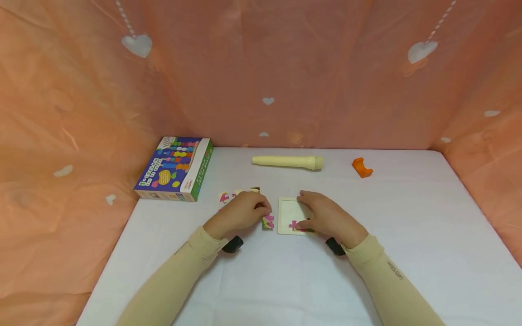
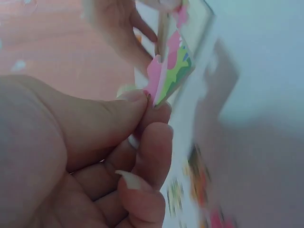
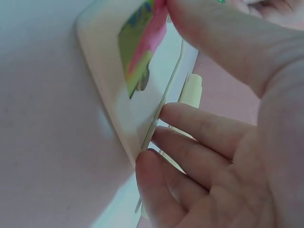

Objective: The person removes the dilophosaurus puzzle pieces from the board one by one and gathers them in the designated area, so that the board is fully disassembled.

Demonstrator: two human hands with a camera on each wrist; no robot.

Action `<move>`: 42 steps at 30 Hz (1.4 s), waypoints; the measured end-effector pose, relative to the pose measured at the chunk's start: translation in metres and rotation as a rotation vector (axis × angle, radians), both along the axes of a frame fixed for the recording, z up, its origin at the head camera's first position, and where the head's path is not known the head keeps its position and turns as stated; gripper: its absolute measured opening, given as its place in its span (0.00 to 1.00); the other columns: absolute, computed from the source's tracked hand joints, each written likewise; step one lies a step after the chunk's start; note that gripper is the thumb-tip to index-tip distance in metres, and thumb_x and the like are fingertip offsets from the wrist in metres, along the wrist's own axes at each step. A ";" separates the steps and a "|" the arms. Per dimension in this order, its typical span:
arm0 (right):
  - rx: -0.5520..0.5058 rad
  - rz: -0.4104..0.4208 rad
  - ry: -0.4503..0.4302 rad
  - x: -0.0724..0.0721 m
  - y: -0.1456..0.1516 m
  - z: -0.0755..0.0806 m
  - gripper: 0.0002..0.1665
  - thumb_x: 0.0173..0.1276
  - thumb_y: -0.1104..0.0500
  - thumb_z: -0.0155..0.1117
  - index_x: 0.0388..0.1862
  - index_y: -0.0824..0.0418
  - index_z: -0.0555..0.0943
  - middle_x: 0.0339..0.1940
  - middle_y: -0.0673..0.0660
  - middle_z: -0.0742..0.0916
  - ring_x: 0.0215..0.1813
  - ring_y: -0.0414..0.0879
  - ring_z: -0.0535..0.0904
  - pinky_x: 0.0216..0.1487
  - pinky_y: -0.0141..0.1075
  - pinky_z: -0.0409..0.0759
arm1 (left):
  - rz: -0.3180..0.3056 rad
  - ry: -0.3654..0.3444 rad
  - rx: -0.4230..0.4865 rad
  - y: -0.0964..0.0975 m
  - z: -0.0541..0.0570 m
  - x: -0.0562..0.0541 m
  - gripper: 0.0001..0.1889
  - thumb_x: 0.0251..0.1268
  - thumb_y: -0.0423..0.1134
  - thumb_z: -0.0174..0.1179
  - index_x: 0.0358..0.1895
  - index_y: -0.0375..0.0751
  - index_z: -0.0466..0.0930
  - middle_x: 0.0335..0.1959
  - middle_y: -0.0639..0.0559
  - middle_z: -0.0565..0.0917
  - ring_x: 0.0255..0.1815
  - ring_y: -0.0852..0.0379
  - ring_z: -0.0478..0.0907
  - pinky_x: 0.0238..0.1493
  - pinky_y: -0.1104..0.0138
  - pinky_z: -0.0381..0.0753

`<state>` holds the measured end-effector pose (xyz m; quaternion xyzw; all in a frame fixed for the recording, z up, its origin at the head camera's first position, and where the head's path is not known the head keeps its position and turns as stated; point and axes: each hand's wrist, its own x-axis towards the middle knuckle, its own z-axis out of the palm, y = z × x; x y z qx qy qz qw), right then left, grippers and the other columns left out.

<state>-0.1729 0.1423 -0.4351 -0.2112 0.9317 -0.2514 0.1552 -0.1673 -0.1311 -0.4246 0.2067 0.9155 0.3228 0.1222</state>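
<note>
Between the thumb and index finger of my left hand (image 1: 244, 210) is a pinched jigsaw piece (image 2: 172, 71), pink and green with a pale edge. It is just left of a cream square puzzle tray (image 1: 285, 209). My right hand (image 1: 326, 215) spreads over the tray's right side. Its thumb presses a pink and green piece (image 3: 145, 42) inside the tray, while the other fingers touch the tray's edge. Several loose jigsaw pieces (image 1: 225, 197) lie beyond my left hand, which partly covers them.
A purple and green game box (image 1: 173, 170) lies at the back left. Behind the tray is a pale yellow microphone-shaped object (image 1: 285, 162). An orange curved block (image 1: 361, 167) lies farther right. Orange cloth (image 1: 326, 81) with white hearts hangs behind the white table (image 1: 261, 290).
</note>
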 end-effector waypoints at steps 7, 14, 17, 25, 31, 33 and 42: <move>0.006 0.015 0.015 0.001 0.000 0.001 0.49 0.66 0.50 0.83 0.78 0.68 0.73 0.84 0.66 0.72 0.85 0.66 0.66 0.84 0.60 0.64 | 0.146 -0.050 -0.007 -0.064 0.000 0.018 0.06 0.80 0.40 0.64 0.42 0.49 0.90 0.40 0.57 0.89 0.47 0.54 0.82 0.58 0.54 0.83; 0.016 0.019 0.039 0.001 0.000 0.000 0.49 0.65 0.48 0.84 0.78 0.69 0.74 0.83 0.67 0.73 0.84 0.67 0.68 0.83 0.60 0.65 | 0.245 -0.111 -0.007 -0.099 0.003 0.033 0.08 0.82 0.40 0.62 0.43 0.51 0.91 0.41 0.55 0.89 0.44 0.55 0.79 0.53 0.58 0.80; 0.011 0.021 0.046 0.001 0.000 0.000 0.49 0.65 0.48 0.84 0.77 0.69 0.74 0.83 0.67 0.74 0.83 0.67 0.68 0.83 0.60 0.65 | 0.260 -0.160 0.016 -0.102 0.003 0.036 0.08 0.82 0.40 0.62 0.43 0.50 0.91 0.44 0.54 0.89 0.48 0.54 0.79 0.58 0.55 0.82; 0.009 0.018 0.030 0.000 -0.001 -0.001 0.50 0.65 0.48 0.84 0.78 0.69 0.74 0.83 0.67 0.73 0.84 0.67 0.67 0.83 0.60 0.65 | 0.274 -0.199 0.011 -0.102 -0.002 0.038 0.06 0.80 0.40 0.65 0.44 0.47 0.91 0.43 0.52 0.88 0.47 0.53 0.78 0.56 0.57 0.80; 0.005 0.015 0.014 -0.001 -0.001 -0.001 0.50 0.65 0.48 0.84 0.79 0.68 0.73 0.84 0.66 0.72 0.85 0.66 0.66 0.84 0.60 0.64 | 0.252 -0.171 -0.007 -0.100 -0.005 0.036 0.05 0.79 0.40 0.65 0.44 0.47 0.91 0.40 0.53 0.87 0.45 0.53 0.78 0.53 0.59 0.79; 0.004 0.015 0.012 -0.001 -0.002 -0.001 0.50 0.65 0.48 0.84 0.79 0.68 0.73 0.84 0.66 0.72 0.85 0.66 0.66 0.84 0.60 0.64 | 0.249 -0.162 -0.007 -0.100 -0.005 0.037 0.05 0.79 0.39 0.66 0.44 0.47 0.91 0.41 0.53 0.88 0.45 0.53 0.79 0.54 0.59 0.80; 0.006 0.018 0.018 -0.001 0.001 -0.001 0.49 0.66 0.49 0.83 0.78 0.68 0.73 0.84 0.66 0.72 0.84 0.66 0.66 0.84 0.60 0.64 | 0.275 -0.173 0.032 -0.083 0.000 0.036 0.04 0.77 0.38 0.68 0.46 0.46 0.90 0.41 0.52 0.88 0.42 0.53 0.80 0.49 0.60 0.82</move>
